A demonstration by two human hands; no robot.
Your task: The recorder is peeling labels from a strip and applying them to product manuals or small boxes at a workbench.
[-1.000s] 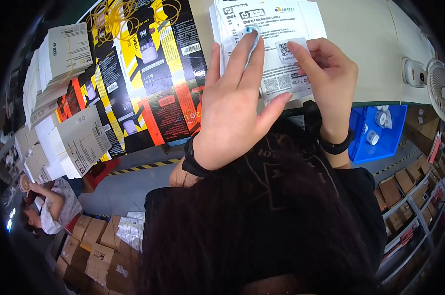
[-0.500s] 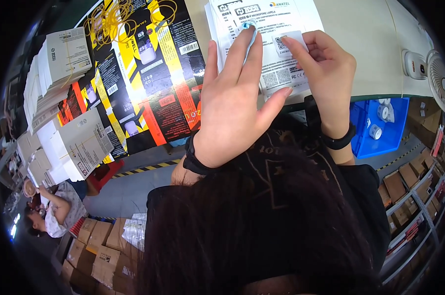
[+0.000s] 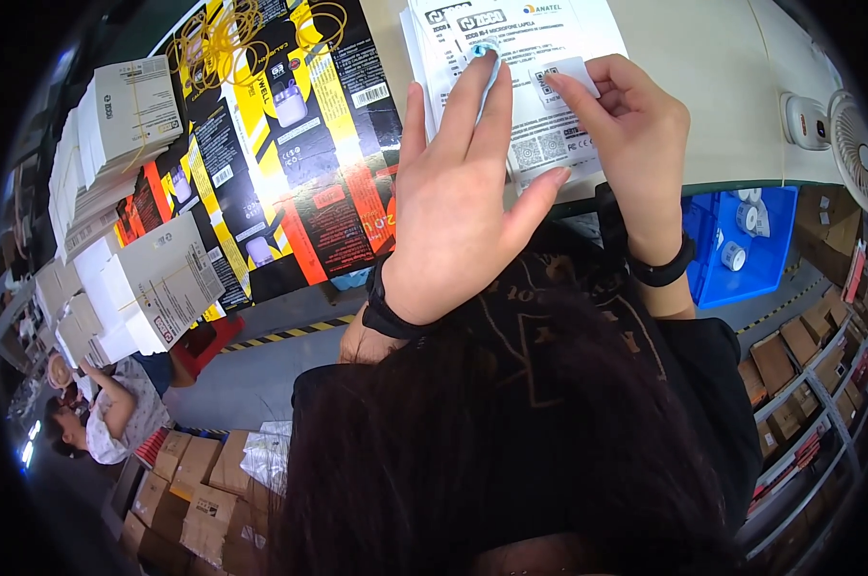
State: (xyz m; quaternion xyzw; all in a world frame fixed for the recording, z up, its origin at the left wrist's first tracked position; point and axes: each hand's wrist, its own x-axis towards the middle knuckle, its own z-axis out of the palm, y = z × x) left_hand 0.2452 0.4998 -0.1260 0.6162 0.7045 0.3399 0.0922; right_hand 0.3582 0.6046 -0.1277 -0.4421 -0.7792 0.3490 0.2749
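Note:
My left hand (image 3: 453, 206) lies with fingers stretched out over a stack of white printed sheets (image 3: 573, 29) on the table. A light blue wrap (image 3: 484, 48) covers the tip of one of its fingers. Between thumb and index finger my right hand (image 3: 635, 120) pinches a small white label (image 3: 570, 69) with a square code on it. The label is over the top sheet, to the right of my left fingertips; whether it touches the paper I cannot tell. Both wrists wear black bands.
Left of the sheets lie glossy printed box blanks (image 3: 338, 144), with yellow rubber bands (image 3: 223, 48) on them. Bundled grey-white cartons (image 3: 131, 110) stand farther left. A small fan (image 3: 858, 158) is at the right; below the table edge sits a blue bin (image 3: 765, 264) holding label rolls. Another person (image 3: 117, 413) works at far left.
The label has tilted slightly and its lower edge is a little farther left. My right hand has shifted slightly left and keeps its pinch. My left hand stays almost unmoved.

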